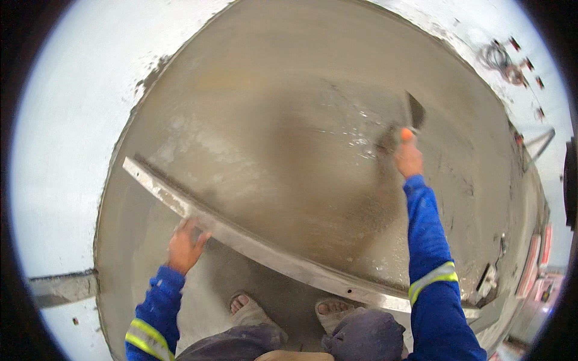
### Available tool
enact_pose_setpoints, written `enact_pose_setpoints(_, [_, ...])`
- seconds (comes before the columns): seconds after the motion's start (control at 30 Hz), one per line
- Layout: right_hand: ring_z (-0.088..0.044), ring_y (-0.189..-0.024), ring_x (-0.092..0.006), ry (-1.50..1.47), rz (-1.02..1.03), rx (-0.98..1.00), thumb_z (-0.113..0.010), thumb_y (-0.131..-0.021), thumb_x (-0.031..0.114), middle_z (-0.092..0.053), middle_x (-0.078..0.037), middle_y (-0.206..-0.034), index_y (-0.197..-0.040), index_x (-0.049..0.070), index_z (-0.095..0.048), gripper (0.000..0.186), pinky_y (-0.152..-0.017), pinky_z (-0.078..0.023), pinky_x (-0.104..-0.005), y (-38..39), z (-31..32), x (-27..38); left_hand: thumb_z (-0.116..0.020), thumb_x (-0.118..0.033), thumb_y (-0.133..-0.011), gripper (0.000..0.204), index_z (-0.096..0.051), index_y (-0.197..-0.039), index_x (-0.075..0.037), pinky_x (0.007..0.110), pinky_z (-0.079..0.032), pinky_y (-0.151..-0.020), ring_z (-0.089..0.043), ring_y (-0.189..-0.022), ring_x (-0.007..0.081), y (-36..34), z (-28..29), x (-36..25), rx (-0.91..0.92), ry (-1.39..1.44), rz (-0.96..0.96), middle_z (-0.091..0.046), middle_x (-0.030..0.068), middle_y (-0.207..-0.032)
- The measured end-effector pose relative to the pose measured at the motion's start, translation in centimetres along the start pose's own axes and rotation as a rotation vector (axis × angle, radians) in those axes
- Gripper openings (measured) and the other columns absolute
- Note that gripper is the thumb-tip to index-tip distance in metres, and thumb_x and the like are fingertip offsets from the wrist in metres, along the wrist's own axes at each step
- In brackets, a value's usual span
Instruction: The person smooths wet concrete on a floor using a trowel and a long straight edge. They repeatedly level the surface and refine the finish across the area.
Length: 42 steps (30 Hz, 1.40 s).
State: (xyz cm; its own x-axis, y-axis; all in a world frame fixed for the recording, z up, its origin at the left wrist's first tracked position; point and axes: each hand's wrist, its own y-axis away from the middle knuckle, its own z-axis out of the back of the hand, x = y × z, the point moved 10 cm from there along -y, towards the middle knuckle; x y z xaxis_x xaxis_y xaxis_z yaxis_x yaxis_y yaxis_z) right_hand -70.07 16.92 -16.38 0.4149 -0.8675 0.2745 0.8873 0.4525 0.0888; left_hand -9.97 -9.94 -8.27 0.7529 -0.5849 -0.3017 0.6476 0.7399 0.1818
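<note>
Beyond the bar (271, 259), the trowel (415, 111) is blurring, and the right hand (409, 159) is hiding most of its handle. The right sleeve (426, 222) is covering a stretch near the bar's right end. Nearer than the bar, that sleeve, the left sleeve (159, 295) and the trousers (367, 337) are running off the lower edge. Well right of the bar, a black object (571, 180) is being cut by the rim, its kind staying unclear.

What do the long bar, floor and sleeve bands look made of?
Long bar: probably aluminium, dull and smeared, from its pale metallic face.
Floor: seemingly wet cement, grey-brown with glossy patches.
Sleeve bands: likely reflective fabric, silver and yellow.
</note>
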Motion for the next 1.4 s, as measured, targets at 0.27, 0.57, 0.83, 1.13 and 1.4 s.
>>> enact_pose_setpoints(0.27, [-0.066,-0.097,-0.0463,-0.246,-0.337,0.134,-0.056,-0.085,0.023,-0.066,-0.031,-0.104,-0.131,-0.004,-0.038,0.056,-0.086,-0.052,-0.052,3.3,-4.5,3.3,-0.063,-0.042,-0.091,0.054,-0.053,-0.13,-0.008,0.046,-0.038,-0.106,-0.049,-0.123,0.0355,-6.1,-4.4,1.9,-0.306,0.099,0.075,-0.052,0.015,-0.132])
enact_pose_setpoints(0.57, [-0.063,-0.102,-0.0467,-0.146,0.075,0.098,-0.058,-0.083,0.025,-0.065,-0.032,-0.107,-0.13,-0.01,-0.042,0.06,-0.088,-0.05,-0.0514,-1.9,-7.4,24.4,-0.059,-0.05,-0.091,0.058,-0.053,-0.13,-0.007,0.047,-0.03,-0.109,-0.051,-0.12,0.0295,-7.5,-5.1,0.6,-0.347,-0.003,0.136,-0.054,0.013,-0.128])
enact_pose_setpoints(0.83, [-0.067,-0.093,-0.0403,-0.299,0.038,-0.028,-0.057,-0.085,0.024,-0.067,-0.026,-0.099,-0.12,0.003,-0.055,0.041,-0.085,-0.052,-0.0494,-2.3,-5.2,22.2,-0.058,-0.049,-0.091,0.055,-0.054,-0.129,-0.009,0.044,-0.03,-0.108,-0.053,-0.119,0.0261,-7.4,-4.5,1.8,-0.255,-0.016,0.19,-0.055,0.0114,-0.127])
enact_pose_setpoints(1.13, [-0.066,-0.086,-0.0298,0.536,0.256,0.152,-0.068,-0.075,0.018,-0.07,-0.013,-0.088,-0.078,0.005,-0.071,0.013,-0.076,-0.051,-0.043,-1.4,-12.6,20.1,-0.06,-0.049,-0.089,0.055,-0.055,-0.128,-0.01,0.047,-0.031,-0.107,-0.055,-0.115,0.0274,-8.0,-5.4,2.2,-0.222,0.097,0.194,-0.057,0.0116,-0.125])
enact_pose_setpoints(1.4, [-0.068,-0.081,-0.0385,-0.133,0.286,-0.003,-0.057,-0.086,0.023,-0.068,-0.024,-0.087,-0.119,-0.005,-0.052,0.044,-0.072,-0.054,-0.0511,-3.7,-13.0,34.8,-0.06,-0.047,-0.09,0.054,-0.055,-0.129,-0.01,0.048,-0.03,-0.107,-0.054,-0.116,0.029,-9.6,-5.6,0.4,-0.15,0.11,0.163,-0.057,0.0127,-0.125])
